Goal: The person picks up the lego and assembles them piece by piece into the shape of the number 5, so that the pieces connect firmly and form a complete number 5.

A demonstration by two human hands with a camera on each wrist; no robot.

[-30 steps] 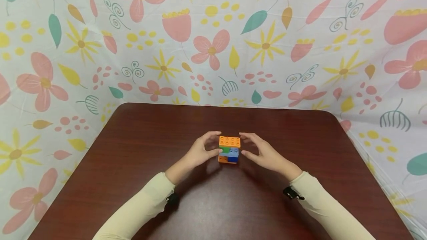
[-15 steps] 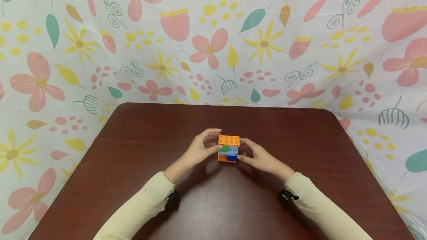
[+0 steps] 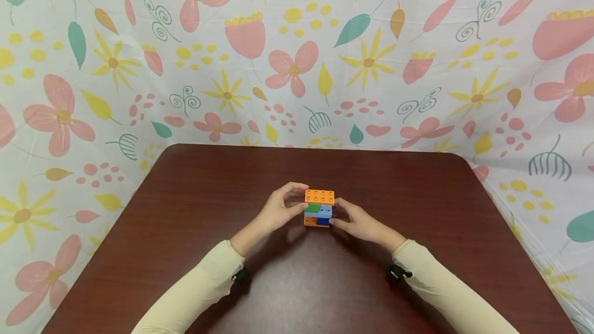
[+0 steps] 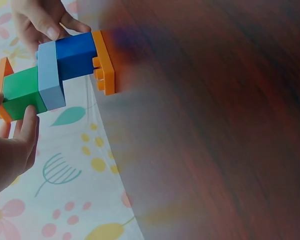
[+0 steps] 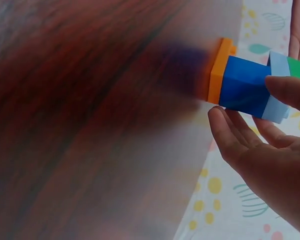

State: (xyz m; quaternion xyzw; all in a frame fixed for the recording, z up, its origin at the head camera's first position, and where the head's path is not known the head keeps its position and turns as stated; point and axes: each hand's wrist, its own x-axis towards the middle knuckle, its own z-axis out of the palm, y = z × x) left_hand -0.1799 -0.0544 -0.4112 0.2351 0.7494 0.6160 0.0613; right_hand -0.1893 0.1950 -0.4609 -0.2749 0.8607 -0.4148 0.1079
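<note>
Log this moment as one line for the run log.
left hand: grips brick stack | right hand: grips stack | stack: upright on table

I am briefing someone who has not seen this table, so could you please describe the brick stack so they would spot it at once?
On the dark red-brown table, look near the middle, between the left hand and the right hand. The brick stack stands there: orange plates at top and bottom, with green, light blue and dark blue bricks between.

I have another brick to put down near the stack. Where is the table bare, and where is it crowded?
Bare: the table left of the left hand, right of the right hand, and behind the brick stack. Crowded: the middle, where both hands grip the stack.
</note>
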